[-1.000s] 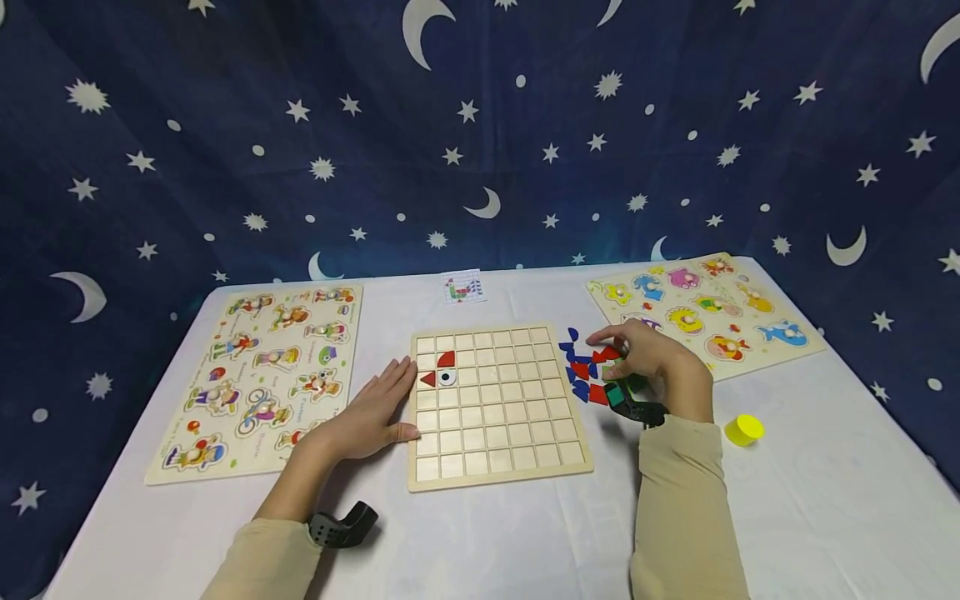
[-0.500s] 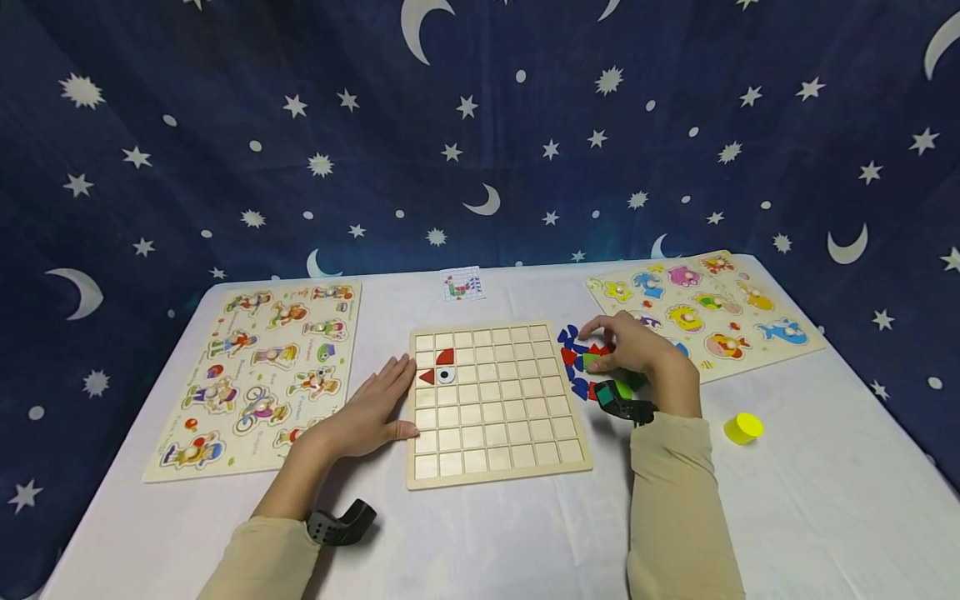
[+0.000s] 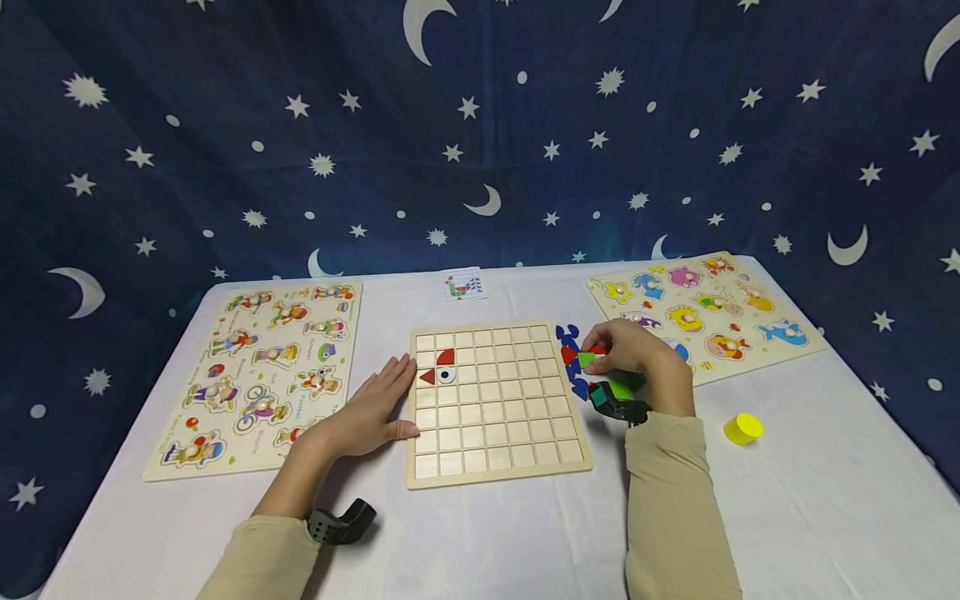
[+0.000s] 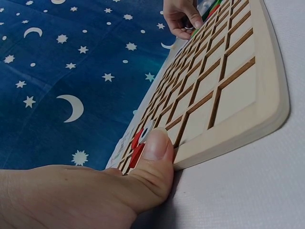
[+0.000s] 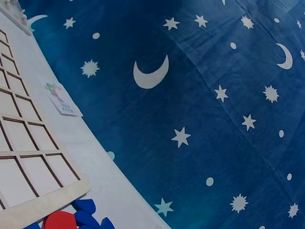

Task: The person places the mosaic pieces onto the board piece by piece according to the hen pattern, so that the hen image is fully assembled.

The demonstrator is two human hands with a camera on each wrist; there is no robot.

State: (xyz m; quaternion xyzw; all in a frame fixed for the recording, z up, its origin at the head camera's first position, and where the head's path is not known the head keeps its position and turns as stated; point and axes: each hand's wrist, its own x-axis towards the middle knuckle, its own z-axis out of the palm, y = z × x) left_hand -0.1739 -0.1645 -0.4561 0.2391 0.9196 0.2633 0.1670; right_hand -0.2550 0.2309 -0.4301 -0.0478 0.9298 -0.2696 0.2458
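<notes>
A wooden grid board (image 3: pixel 495 481) lies mid-table. On its upper left squares are a red quarter-circle piece (image 3: pixel 446 357), a red triangle (image 3: pixel 427 377) and a white piece with a black dot (image 3: pixel 446 375). My left hand (image 3: pixel 367 414) rests along the board's left edge, fingers stretched out; its thumb (image 4: pixel 158 148) lies at the rim in the left wrist view. At the pile beyond the board's right edge, my right hand (image 3: pixel 633 346) pinches a green square piece (image 3: pixel 586 359) between thumb and forefinger. Blue pieces (image 3: pixel 580 388) and red ones (image 3: pixel 568 356) lie around it.
A picture card (image 3: pixel 463 284) lies behind the board. Knob puzzles flank it: one with figures (image 3: pixel 347 337) at left, another with sea animals (image 3: pixel 780 360) at back right. A yellow cylinder (image 3: pixel 744 429) stands right of my right forearm. A starry dark-blue cloth (image 3: pixel 480 125) hangs behind the table.
My right hand has shifted left over the pile, and its thumb and forefinger have closed on the green square piece. My left hand has stayed at the board's edge.
</notes>
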